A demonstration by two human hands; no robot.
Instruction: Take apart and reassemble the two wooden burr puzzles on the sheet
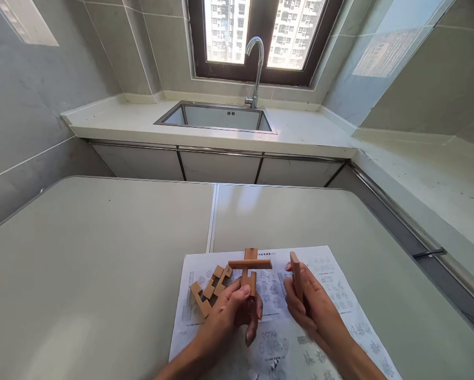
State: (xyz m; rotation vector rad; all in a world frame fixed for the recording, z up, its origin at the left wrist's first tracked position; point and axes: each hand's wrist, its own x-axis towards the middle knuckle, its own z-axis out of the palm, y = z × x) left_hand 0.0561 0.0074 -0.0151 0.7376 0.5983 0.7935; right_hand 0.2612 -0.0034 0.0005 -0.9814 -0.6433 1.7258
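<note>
My left hand (237, 309) grips a few joined wooden puzzle pieces (250, 265) that form a cross, one bar lying crosswise over an upright one. Between the thumb and fingers of my right hand (314, 301) is a single wooden puzzle piece (296, 274), held upright and apart from the cross. Loose notched wooden pieces (212, 287) lie in a cluster just left of my left hand. Beneath both hands is a printed instruction sheet (272, 338) with small diagrams. My left fingers cover the lower end of the cross.
The sheet rests on a pale table (102, 253) with a seam (212, 216) across its top. Beyond the table's far edge stands a white counter (300, 126) with a sink (217, 127) and a curved faucet (256, 68). Another counter (430, 174) runs along the right.
</note>
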